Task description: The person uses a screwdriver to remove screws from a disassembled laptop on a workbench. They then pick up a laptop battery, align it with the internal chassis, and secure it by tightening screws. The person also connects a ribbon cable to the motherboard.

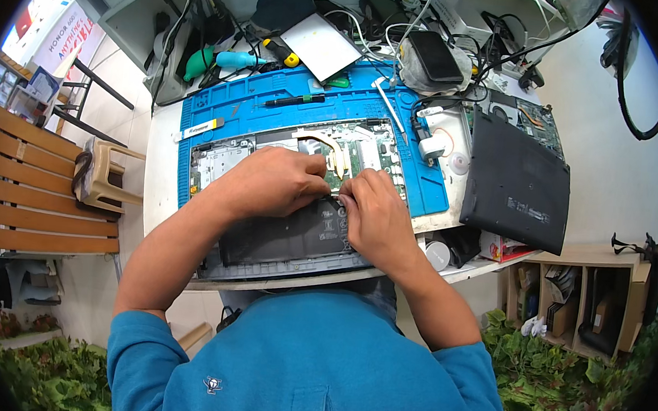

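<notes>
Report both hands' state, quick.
Left hand: fingers curled at the black battery's upper edge; whether it grips anything cannot be told.
Right hand: fingers curled near that edge; grip cannot be told.

The light is bright and rather even over the open laptop (pixel 296 232), and shadows look soft; glare whitens the upper left, and lines bend toward the black rim

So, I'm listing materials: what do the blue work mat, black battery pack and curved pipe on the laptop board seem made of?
Blue work mat: probably silicone or rubber, matte, with moulded ridges and compartments.
Black battery pack: apparently plastic-wrapped, dull, judging by its smooth, printed face.
Curved pipe: likely metal, perhaps copper, given its golden sheen.
</notes>
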{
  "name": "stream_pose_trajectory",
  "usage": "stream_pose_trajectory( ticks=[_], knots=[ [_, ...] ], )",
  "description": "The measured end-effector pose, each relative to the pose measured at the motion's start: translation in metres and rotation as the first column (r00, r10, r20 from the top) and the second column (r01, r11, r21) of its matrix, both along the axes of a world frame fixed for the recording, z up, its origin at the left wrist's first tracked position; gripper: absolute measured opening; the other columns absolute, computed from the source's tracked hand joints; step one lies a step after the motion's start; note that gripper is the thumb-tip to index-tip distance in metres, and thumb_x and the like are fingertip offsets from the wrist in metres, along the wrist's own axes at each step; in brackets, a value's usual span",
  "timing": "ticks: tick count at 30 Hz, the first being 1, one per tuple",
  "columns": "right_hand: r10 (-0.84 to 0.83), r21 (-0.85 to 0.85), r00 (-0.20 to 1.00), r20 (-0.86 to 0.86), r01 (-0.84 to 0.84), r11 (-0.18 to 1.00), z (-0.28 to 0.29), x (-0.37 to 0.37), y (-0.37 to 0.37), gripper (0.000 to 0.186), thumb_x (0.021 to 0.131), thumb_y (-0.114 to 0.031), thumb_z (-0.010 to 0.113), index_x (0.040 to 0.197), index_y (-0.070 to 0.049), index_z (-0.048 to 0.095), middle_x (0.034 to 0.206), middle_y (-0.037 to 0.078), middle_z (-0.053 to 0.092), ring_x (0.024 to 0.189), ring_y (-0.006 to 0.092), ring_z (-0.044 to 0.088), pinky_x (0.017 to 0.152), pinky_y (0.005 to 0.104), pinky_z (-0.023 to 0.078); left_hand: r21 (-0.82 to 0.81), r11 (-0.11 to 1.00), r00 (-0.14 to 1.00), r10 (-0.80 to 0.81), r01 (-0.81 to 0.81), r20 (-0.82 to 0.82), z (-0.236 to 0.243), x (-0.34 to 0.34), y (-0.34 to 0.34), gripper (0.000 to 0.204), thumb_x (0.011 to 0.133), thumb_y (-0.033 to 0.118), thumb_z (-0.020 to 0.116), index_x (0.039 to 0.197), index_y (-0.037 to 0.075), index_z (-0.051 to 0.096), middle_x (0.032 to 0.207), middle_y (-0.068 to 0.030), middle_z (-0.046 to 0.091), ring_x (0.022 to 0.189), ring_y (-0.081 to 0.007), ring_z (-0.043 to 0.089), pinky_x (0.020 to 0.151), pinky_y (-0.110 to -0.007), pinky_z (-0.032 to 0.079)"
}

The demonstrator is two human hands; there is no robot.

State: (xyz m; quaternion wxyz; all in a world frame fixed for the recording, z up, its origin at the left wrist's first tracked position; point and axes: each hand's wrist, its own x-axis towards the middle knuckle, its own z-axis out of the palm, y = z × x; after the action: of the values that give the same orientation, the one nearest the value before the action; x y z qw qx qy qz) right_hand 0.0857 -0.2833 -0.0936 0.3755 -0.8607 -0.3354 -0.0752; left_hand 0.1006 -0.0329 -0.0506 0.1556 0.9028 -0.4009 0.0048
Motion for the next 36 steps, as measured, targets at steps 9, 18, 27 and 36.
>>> stream_pose_trajectory(
  ticks=[9, 18, 27, 36],
  knots=[
    [-0.044, 0.048, 0.998, 0.053, 0.042, 0.998, -0.008, -0.004, 0.002, 0.01, 0.096, -0.002, 0.072, 0.105, 0.0, 0.067, 0.104, 0.017, 0.062, 0.101, 0.0387, 0.061, 0.092, 0.0496, 0.052, 0.001, 0.992, 0.981, -0.123, 0.124, 0.15, -0.011, 0.005, -0.004, 0.015, 0.087, 0.016, 0.08, 0.098, 0.011, 0.071, 0.095, -0.0052, 0.064, 0.08, -0.0266, 0.073, 0.067, -0.041, 0.061],
    [-0.057, 0.036, 0.997, 0.042, 0.055, 0.998, -0.008, -0.005, 0.004, 0.011, 0.095, -0.003, 0.073, 0.104, 0.0, 0.067, 0.104, 0.017, 0.062, 0.102, 0.0382, 0.061, 0.092, 0.0488, 0.051, -0.014, 0.999, 0.979, -0.039, 0.043, 0.202, -0.013, -0.025, -0.016, 0.02, 0.084, 0.015, 0.081, 0.094, 0.006, 0.065, 0.086, -0.0078, 0.058, 0.075, -0.0261, 0.071, 0.063, -0.042, 0.059],
    [-0.041, 0.063, 0.999, 0.003, 0.041, 0.997, -0.008, -0.005, 0.003, 0.013, 0.094, -0.002, 0.073, 0.104, -0.002, 0.065, 0.104, 0.016, 0.063, 0.102, 0.0381, 0.062, 0.093, 0.0495, 0.05, -0.247, 0.901, 0.932, 0.325, -0.357, -0.159, -0.001, -0.032, -0.019, 0.022, 0.088, 0.015, 0.085, 0.108, 0.008, 0.079, 0.102, -0.0085, 0.074, 0.075, -0.031, 0.075, 0.068, -0.041, 0.061],
    [-0.028, 0.084, 0.999, 0.043, 0.025, 0.996, -0.011, -0.005, 0.0, 0.013, 0.094, -0.001, 0.072, 0.106, -0.001, 0.066, 0.105, 0.015, 0.064, 0.102, 0.0376, 0.062, 0.092, 0.0488, 0.05, -0.198, 0.879, 0.886, 0.375, -0.433, -0.273, -0.009, -0.032, -0.03, 0.015, 0.094, 0.018, 0.084, 0.104, 0.008, 0.083, 0.095, -0.0117, 0.075, 0.085, -0.0345, 0.074, 0.076, -0.042, 0.059]
  ],
)
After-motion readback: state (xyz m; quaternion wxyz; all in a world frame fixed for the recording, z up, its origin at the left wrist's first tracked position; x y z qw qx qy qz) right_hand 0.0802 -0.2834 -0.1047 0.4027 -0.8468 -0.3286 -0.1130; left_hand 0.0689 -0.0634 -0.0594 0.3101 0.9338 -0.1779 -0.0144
